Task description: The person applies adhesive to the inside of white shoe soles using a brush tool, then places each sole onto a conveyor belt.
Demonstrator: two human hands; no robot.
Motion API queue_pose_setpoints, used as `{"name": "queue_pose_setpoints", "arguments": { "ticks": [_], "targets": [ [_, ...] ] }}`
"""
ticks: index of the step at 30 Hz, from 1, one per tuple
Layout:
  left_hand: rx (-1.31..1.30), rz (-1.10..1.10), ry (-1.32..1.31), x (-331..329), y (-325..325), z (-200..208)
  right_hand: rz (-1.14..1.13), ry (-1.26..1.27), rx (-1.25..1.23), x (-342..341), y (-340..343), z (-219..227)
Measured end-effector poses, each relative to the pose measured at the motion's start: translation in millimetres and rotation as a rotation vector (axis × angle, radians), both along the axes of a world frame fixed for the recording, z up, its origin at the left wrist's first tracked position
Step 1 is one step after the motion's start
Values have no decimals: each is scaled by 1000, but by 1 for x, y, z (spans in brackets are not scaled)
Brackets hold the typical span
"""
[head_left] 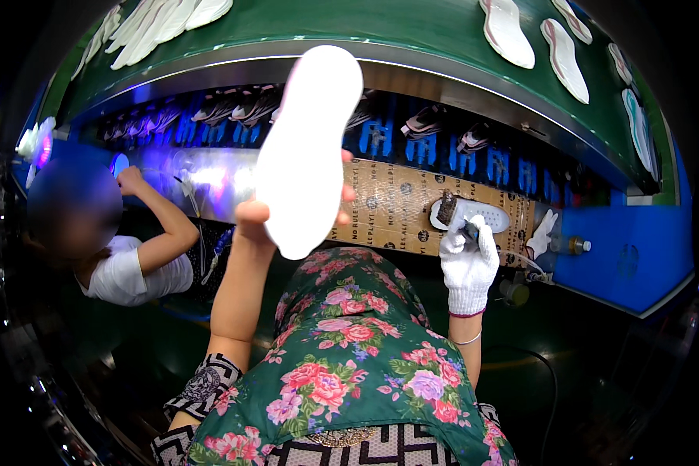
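Note:
My left hand (pixel 255 220), bare, is closed around a white shoe sole (pixel 312 147) and holds it up in front of me. The sole stands on end, its broad face toward me, with my thumb at one edge and fingertips at the other. My right hand (pixel 471 268) wears a white knit glove and is closed in a pinch at the near edge of a pale oval tray (pixel 485 214). Something small and dark shows between its fingers; I cannot make out what it is. A dark, bristly clump (pixel 447 208) sits at the tray's left end.
Printed brown cardboard (pixel 388 203) covers the bench. Beyond it, shoe uppers (pixel 426 122) stand on a row of blue holders. A green conveyor (pixel 412 27) above carries several soles. A bottle (pixel 575 245) and a white glove (pixel 542 233) lie at right. A co-worker (pixel 136 264) works at left.

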State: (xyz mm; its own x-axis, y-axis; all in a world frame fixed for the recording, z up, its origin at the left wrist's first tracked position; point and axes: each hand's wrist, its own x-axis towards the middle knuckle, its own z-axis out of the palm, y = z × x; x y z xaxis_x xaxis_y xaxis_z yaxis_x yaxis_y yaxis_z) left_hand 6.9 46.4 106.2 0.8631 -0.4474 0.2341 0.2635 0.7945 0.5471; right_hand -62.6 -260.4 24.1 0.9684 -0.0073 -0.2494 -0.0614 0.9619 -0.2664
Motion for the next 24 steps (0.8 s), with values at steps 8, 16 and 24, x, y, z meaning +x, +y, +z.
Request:
{"name": "queue_pose_setpoints", "arguments": {
  "ticks": [8, 16, 24],
  "targets": [
    [-36, -226, -392, 113, -1, 36, -32, 57, -34, -9, 11, -13],
    [40, -46, 149, 185, -83, 23, -64, 55, -73, 6, 19, -1],
    [851, 975, -339, 207, 38, 35, -80, 5, -285, 13, 25, 16]
  ]
}}
